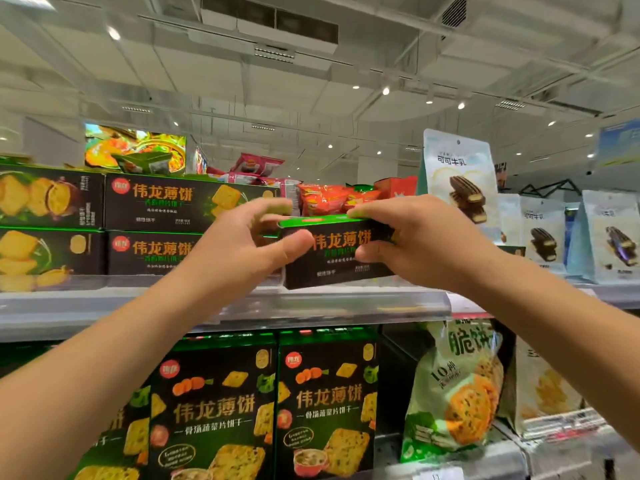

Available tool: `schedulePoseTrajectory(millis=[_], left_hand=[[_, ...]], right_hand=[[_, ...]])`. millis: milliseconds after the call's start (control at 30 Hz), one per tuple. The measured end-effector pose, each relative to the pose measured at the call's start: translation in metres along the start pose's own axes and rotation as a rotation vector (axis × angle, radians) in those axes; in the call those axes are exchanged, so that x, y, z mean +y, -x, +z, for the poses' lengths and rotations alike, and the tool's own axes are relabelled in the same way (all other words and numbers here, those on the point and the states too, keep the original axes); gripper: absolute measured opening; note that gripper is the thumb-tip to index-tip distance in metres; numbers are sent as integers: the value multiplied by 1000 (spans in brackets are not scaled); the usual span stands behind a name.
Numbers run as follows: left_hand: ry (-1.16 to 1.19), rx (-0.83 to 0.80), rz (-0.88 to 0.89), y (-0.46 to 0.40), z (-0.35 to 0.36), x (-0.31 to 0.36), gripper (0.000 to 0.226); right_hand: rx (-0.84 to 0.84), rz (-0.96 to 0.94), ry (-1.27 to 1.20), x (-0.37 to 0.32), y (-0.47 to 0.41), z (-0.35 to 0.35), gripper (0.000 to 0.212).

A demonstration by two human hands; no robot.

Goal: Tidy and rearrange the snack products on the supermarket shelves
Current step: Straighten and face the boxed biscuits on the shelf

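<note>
A black cracker box with a green top edge and orange lettering (337, 258) is held just above the front lip of the upper shelf (311, 303). My left hand (249, 237) grips its left end, thumb across the front. My right hand (412, 237) grips its right end, fingers on top and thumb on the front face. To the left, matching black cracker boxes (152, 223) are stacked two high on the same shelf.
Red snack packets (325, 199) lie behind the held box. Pale cocoa-milk biscuit bags (460, 181) stand to the right. On the lower shelf stand tall black cracker boxes (325, 403) and a green cracker bag (457, 393), with a dark gap between them.
</note>
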State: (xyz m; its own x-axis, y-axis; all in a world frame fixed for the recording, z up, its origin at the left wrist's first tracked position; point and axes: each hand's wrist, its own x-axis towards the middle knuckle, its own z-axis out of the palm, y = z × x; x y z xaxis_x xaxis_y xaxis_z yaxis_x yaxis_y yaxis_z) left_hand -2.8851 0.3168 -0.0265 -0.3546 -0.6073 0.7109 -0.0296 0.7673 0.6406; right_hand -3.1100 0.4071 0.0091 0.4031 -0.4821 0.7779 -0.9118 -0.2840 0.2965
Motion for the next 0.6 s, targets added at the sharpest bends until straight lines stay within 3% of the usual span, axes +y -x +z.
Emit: schedulePoseTrajectory(millis=[133, 233, 433, 600], left_hand=[[-570, 199, 390, 19, -11, -38, 48], [-922, 163, 607, 25, -11, -56, 35], [-1021, 153, 596, 24, -10, -61, 24], [-1013, 157, 600, 24, -10, -59, 21]], right_hand=[[128, 87, -18, 22, -22, 0, 38], [102, 139, -4, 40, -42, 1, 39], [-106, 176, 149, 45, -67, 19, 36], [-190, 240, 73, 37, -68, 44, 35]])
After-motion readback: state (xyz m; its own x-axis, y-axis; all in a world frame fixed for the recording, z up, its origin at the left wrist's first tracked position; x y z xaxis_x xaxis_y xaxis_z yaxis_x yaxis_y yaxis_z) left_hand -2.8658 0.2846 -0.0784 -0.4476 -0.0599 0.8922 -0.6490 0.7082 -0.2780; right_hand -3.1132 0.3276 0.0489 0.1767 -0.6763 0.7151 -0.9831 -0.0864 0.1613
